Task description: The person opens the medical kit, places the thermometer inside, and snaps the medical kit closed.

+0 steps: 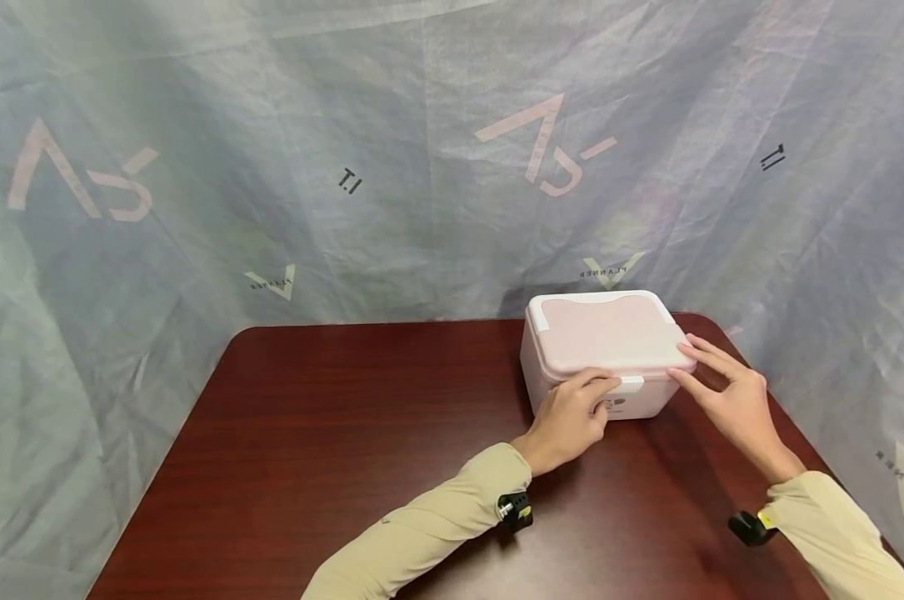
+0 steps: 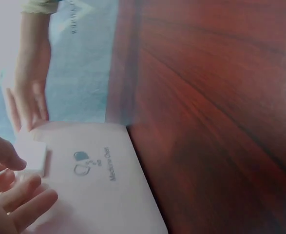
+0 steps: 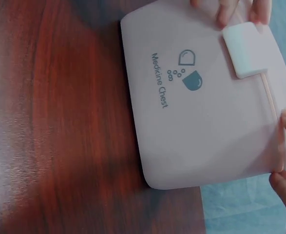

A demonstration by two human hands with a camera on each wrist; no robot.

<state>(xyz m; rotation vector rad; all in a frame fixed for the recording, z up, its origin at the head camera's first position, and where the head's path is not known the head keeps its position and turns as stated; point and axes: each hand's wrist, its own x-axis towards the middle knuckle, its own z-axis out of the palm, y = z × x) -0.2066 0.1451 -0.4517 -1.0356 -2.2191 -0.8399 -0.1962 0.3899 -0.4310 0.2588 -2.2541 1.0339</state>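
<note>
A pale pink medicine chest (image 1: 601,337) with a white-trimmed lid stands at the back right of the table. Its front carries a capsule print and the words "Medicine Chest" (image 3: 160,80). The lid lies down on the box. My left hand (image 1: 570,421) is at the front, its bent fingers touching the lid's edge beside the white latch (image 3: 245,48). At the front right corner, my right hand (image 1: 736,408) holds the lid's rim between thumb and fingers. In the left wrist view, the left fingers (image 2: 33,207) curl against the front wall.
The dark red wooden table (image 1: 332,450) extends left and forward of the chest. A grey printed cloth (image 1: 392,167) hangs behind and at both sides, close to the chest's back. Black bands with small devices (image 1: 516,512) sit on both sleeves.
</note>
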